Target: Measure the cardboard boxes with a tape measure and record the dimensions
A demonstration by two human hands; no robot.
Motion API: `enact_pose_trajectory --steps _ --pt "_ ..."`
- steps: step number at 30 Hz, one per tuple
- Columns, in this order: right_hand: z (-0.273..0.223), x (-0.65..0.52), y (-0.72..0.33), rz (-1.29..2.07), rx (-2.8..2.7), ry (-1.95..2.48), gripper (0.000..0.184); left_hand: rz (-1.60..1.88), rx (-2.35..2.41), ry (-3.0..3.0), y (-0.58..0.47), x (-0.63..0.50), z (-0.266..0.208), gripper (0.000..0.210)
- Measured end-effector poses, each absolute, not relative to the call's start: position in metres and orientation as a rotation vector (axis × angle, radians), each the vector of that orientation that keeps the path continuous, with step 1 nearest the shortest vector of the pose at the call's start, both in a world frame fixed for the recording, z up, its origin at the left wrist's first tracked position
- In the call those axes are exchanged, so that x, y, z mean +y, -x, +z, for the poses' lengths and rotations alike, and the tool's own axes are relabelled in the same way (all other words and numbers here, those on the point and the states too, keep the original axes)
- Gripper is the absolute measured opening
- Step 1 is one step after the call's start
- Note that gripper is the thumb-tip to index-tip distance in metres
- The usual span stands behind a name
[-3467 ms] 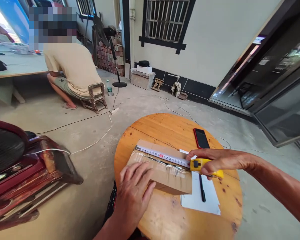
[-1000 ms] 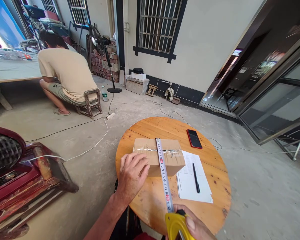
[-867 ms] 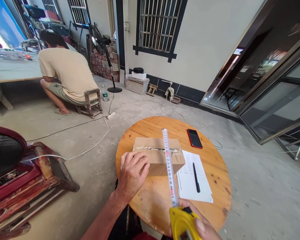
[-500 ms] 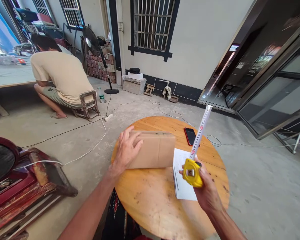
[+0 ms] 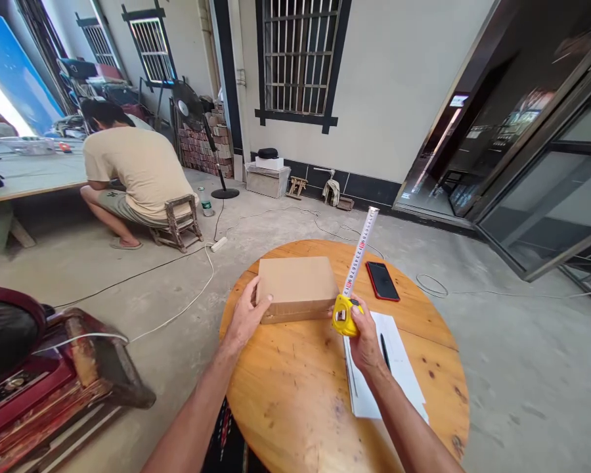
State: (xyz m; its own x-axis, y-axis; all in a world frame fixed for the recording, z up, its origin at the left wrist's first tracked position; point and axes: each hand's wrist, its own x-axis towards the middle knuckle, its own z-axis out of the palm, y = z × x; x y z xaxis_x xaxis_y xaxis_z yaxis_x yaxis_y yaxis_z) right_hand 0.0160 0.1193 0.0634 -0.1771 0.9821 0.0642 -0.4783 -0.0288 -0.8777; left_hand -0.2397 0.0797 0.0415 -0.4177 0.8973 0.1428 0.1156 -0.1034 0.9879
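Note:
A brown cardboard box (image 5: 298, 282) lies flat on the round wooden table (image 5: 295, 394). My left hand (image 5: 249, 309) grips its left end, thumb on the near top edge and fingers around the side. In my right hand (image 5: 364, 335) is a yellow tape measure (image 5: 345, 316), held close to the box's right end. Its white blade (image 5: 360, 253) sticks out upward and away from me. Under my right forearm lie white sheets of paper (image 5: 398, 355) with a black pen (image 5: 385, 353) on top. A red-cased phone (image 5: 383, 281) rests farther back on the right.
A person (image 5: 132, 164) sits on a small wooden chair (image 5: 182, 223) at a long table on the left. Behind stand a black fan (image 5: 190, 108) and a bottle (image 5: 207, 205). Cables cross the floor. A dark red appliance (image 5: 10, 355) stands at the near left.
The box has gone from standing on its side to lying flat. My left hand has shifted to its left end. My right hand has brought the tape measure leftward to the box.

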Motion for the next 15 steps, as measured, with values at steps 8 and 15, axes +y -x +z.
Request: enact_pose_trajectory --steps 8,15 --pt "0.073 0.136 -0.014 1.453 -0.952 0.711 0.046 1.647 1.512 -1.066 0.233 0.073 0.050 0.062" --pt "0.081 0.069 -0.028 1.565 -1.004 0.854 0.055 1.590 1.679 -1.040 0.233 0.020 0.052 0.060"
